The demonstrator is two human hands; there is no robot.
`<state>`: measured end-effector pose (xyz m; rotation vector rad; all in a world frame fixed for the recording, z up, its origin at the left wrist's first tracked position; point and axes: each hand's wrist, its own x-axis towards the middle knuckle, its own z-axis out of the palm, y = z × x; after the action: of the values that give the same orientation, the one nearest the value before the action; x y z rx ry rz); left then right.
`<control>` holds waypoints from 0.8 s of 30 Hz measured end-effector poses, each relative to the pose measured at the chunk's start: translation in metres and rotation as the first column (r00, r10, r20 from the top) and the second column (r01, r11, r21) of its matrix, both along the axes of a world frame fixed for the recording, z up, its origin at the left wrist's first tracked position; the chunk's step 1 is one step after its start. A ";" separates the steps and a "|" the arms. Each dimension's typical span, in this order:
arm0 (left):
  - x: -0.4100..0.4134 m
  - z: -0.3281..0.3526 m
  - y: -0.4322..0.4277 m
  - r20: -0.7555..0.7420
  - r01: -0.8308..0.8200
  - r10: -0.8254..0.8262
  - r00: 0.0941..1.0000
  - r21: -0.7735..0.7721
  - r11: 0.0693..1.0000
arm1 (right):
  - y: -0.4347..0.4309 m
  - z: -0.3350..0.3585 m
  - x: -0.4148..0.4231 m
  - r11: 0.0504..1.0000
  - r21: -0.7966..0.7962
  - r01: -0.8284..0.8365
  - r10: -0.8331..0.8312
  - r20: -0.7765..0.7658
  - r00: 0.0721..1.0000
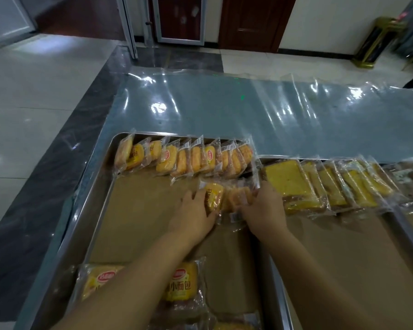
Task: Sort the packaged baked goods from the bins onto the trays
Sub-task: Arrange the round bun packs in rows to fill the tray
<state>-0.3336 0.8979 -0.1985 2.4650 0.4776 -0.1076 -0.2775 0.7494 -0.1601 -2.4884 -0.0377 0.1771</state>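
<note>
Wrapped buns [180, 285] lie at the left tray's [91, 203] near edge, under the forearms. Mid-tray, the left hand [193, 215] and right hand [265, 210] curl their fingers around a small bunch of bun packs [226, 196], just before the row [186, 158] along the far edge. Cake slices [319, 184] line the right tray's [338, 253] far edge.

Both bare forearms reach forward, left hand [196, 211] and right hand [263, 210] gripping packets [226, 197] between them.
</note>
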 end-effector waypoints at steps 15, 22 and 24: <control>-0.087 0.005 0.079 -0.120 0.118 -0.092 0.988 0.232 0.966 | -0.007 -0.001 -0.059 0.795 -0.378 -0.474 0.603 0.414 0.682; -0.096 0.004 0.066 0.006 0.035 -0.037 0.999 0.186 0.982 | -0.029 -0.020 -0.088 0.774 -0.208 -0.598 0.605 -0.034 0.795; -0.095 0.003 0.064 0.040 0.010 -0.018 0.999 0.185 0.983 | -0.029 -0.019 -0.088 0.830 -0.198 -0.522 0.528 -0.023 0.849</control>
<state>-0.4288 0.9616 -0.1959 2.6465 0.4707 -0.0187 -0.3658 0.7209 -0.1793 -2.6198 -0.7631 0.3856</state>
